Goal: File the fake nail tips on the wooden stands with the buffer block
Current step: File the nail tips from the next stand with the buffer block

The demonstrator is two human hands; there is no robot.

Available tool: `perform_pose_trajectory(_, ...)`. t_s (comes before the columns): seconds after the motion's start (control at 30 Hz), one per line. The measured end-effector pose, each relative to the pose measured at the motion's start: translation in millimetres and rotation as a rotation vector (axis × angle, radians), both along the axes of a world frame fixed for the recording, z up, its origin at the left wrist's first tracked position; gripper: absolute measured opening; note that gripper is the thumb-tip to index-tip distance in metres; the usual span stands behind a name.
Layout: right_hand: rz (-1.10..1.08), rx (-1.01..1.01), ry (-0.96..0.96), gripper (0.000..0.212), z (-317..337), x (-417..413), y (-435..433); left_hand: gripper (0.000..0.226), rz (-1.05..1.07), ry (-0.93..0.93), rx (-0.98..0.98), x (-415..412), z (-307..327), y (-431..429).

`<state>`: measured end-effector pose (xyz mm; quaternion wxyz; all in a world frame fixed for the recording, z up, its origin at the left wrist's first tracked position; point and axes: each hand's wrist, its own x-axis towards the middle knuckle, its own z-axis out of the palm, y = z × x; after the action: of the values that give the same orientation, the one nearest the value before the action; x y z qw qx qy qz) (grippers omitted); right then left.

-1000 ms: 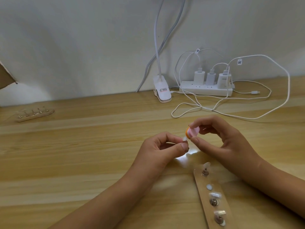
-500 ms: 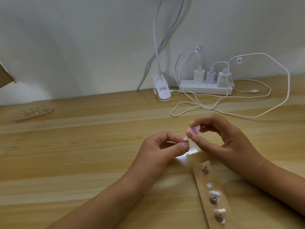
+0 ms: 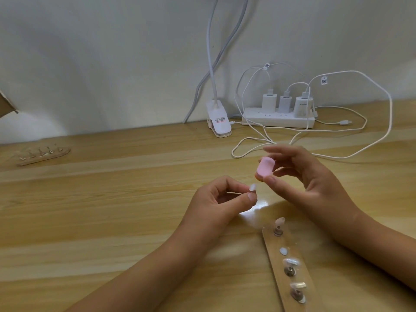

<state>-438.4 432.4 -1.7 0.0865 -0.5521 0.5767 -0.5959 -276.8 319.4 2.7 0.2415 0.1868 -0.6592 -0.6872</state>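
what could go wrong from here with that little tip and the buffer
1. The nail tip is held only by a fingertip pinch of the left hand; a hard stroke of the buffer block could flick it away.
2. The block, held in the right hand, sits right beside the left thumb, so it may scuff skin.
3. The right forearm lies close to the wooden stand; lowering it could knock the mounted tips.
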Motion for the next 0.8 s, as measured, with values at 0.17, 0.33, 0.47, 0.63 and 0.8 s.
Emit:
perform_pose_trajectory(0.17, 0.043, 0.014, 0.157, 0.048, -0.6, 4.5, 1.4, 0.016, -0.023, 0.071, 0.064, -1.2, -0.3, 2.1)
perform_pose_trajectory(0.33, -0.001, -0.013, 0.255, 0.04, 0.9, 4.6, 1.6, 0.022, -0.044, 0.064, 0.059, -1.5, -0.8, 1.1)
perform_pose_trajectory(0.47, -0.034, -0.001, 0.231, 0.039, 1.1, 3.2, 1.5, 0.02, -0.038, 0.072, 0.07, -1.0, -0.7, 0.6)
perform_pose_trajectory(0.63, -0.015, 0.001, 0.285, 0.034, 2.3, 4.8, 2.1, 0.018, -0.041, 0.065, 0.02, -0.1, -0.4, 0.9)
perform_pose_trajectory(0.8, 0.008, 0.0, 0.292, 0.03, 2.7, 6.4, 3.1, 0.016, -0.041, 0.039, -0.011, 0.0, 0.1, 1.8)
